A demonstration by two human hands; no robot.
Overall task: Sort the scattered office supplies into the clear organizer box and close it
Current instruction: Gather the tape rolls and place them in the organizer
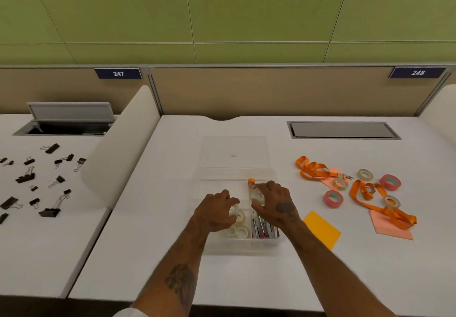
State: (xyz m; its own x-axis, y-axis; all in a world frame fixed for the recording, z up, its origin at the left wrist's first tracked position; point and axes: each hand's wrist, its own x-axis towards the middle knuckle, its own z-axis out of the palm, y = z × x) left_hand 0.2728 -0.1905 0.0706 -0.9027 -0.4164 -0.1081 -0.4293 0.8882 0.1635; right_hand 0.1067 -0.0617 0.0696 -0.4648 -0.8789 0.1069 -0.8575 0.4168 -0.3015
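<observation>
One white worktop (246,279) carries the clear organizer box (241,248) at its centre, its lid (233,148) swung open toward 12 o'clock. Orange lanyards (313,171), a yellow sheet (322,229) and pink tape rolls (389,182) lie scattered at 3 o'clock of the box, with black binder clips (49,211) on the neighbouring worktop at 9 o'clock. Over the box, the left grip (217,211) curls around a clear tape roll (235,211) above loose rolls (240,230) in the left compartment, while the right grip (274,202) grasps a second clear roll (258,197) above pens (264,229) in the right compartment.
</observation>
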